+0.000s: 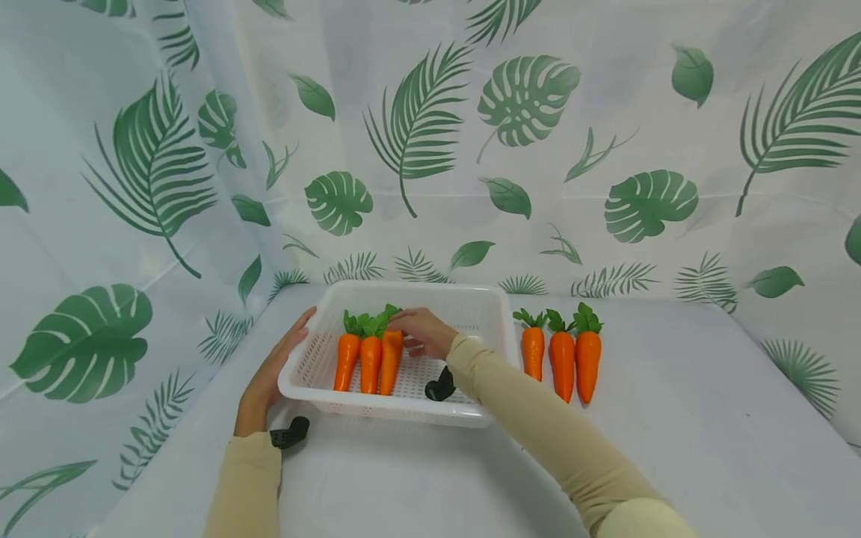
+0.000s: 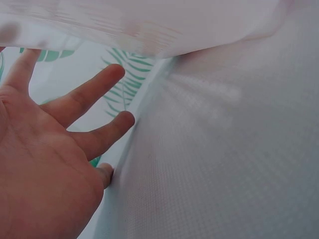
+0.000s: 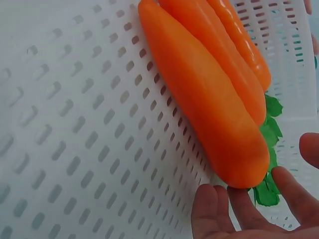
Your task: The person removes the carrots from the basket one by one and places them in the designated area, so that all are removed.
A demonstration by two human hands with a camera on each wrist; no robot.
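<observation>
A white perforated plastic basket (image 1: 397,405) holds three orange carrots with green leafy tops, side by side in its left half. My right hand (image 1: 427,332) is inside the basket at the leafy end of the rightmost carrot (image 1: 391,362). In the right wrist view its fingertips touch that carrot's thick end (image 3: 249,164), while the thumb (image 3: 310,149) stands apart from the fingers. Outside the basket's left wall, my left hand (image 1: 272,370) has its fingers along the side near the rim. The left wrist view shows the left hand's fingers (image 2: 94,94) straight and spread beneath the basket's overhang.
Three more carrots (image 1: 561,362) lie in a row on the white table (image 1: 686,388), just right of the basket. A leaf-patterned curtain (image 1: 417,187) hangs behind and on the left. Black wrist cameras (image 1: 440,385) sit on both wrists.
</observation>
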